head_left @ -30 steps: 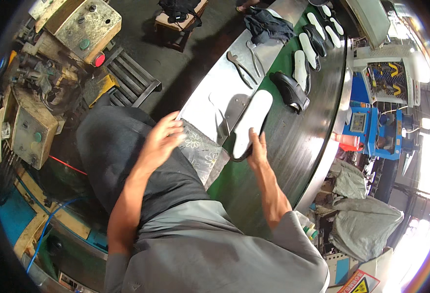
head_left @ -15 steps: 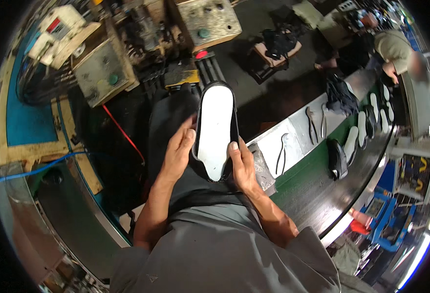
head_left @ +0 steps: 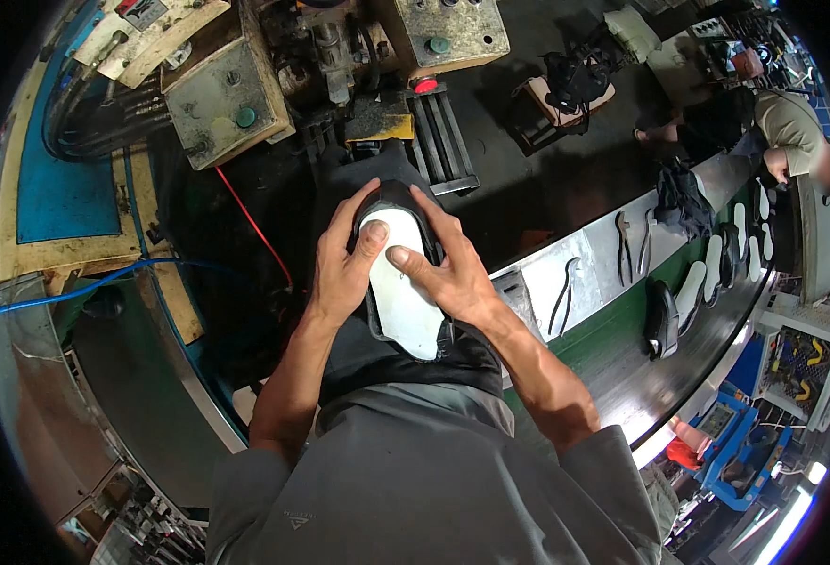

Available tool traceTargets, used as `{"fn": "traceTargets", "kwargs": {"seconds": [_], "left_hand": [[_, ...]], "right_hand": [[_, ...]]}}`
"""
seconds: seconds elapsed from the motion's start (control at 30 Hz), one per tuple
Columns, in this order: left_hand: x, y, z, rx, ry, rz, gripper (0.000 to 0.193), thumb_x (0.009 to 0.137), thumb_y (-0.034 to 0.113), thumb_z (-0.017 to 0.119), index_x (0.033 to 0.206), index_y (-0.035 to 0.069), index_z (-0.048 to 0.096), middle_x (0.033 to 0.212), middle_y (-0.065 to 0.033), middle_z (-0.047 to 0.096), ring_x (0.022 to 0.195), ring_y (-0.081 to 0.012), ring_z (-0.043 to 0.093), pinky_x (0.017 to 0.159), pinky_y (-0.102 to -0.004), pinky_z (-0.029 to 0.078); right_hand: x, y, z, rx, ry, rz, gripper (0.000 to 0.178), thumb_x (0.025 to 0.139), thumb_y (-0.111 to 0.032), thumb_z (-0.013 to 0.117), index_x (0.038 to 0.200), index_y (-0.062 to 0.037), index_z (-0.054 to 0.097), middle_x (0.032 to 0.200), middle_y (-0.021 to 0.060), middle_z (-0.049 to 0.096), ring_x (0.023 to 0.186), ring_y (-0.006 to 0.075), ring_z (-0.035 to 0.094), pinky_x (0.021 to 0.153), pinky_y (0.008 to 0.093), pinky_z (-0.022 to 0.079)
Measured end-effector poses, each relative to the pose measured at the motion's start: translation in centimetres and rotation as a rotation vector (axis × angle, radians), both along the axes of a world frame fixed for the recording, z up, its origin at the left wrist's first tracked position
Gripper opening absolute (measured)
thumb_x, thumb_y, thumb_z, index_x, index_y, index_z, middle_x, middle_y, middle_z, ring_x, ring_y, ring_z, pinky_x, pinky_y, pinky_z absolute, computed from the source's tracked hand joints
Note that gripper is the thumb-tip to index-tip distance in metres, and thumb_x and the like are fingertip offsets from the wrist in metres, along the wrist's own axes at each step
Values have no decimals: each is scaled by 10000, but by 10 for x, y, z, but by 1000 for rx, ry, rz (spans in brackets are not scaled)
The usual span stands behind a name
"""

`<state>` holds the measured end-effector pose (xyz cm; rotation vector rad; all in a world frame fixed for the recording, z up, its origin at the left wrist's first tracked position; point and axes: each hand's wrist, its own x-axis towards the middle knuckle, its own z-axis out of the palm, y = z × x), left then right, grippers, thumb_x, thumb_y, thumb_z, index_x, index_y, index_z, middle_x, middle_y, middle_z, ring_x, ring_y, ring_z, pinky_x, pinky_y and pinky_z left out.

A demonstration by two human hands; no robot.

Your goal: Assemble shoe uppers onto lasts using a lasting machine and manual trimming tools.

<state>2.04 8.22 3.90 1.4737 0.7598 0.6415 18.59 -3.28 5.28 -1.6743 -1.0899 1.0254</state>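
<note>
Over my lap is a black shoe upper (head_left: 395, 195) with a white insole board (head_left: 401, 315) facing up, its wider end away from me. My left hand (head_left: 340, 278) grips the left side, fingers round the dark outer edge and thumb on the white board. From the right, my right hand (head_left: 457, 273) holds the same shoe, its thumb pressed on the board near the left thumb. The underside is hidden.
To the right runs a green conveyor belt (head_left: 585, 372) with several shoes and white insoles (head_left: 690, 292). Pliers (head_left: 562, 297) lie on its metal ledge. Ahead stands a grimy machine with control boxes (head_left: 227, 99). Another person (head_left: 792, 127) bends over the belt's far end.
The shoe has come nearer to me. Both hands have slid up to its far end, and both thumbs now press on the white board.
</note>
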Motion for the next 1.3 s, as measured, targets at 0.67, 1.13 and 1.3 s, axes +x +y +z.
{"fn": "traceTargets", "kwargs": {"seconds": [0.67,1.13,1.3], "left_hand": [[3,4,-19,-100,-29,18,476,1129,265,671,1542,31,635,1384,-95,700,1195,-162,653,1080,-311,502],[34,-4,-32,-23,102,22,432,1138,213,648,1533,39,651,1356,-87,722,1140,-131,651,1028,-309,526],[52,-17,-41,-192,187,115,413,1139,212,659,1512,34,664,1347,-121,730,1146,-151,669,1014,-309,537]], "right_hand": [[61,-12,-41,42,649,78,999,1017,-474,820,1784,-135,278,1790,203,368,1655,313,345,1353,500,268],[63,8,-47,68,150,179,968,992,-445,856,1737,-69,365,1690,273,471,1561,367,477,1280,441,398],[53,6,-70,-28,218,103,916,1018,-408,834,1732,-65,375,1636,268,522,1515,337,513,1248,425,427]]}}
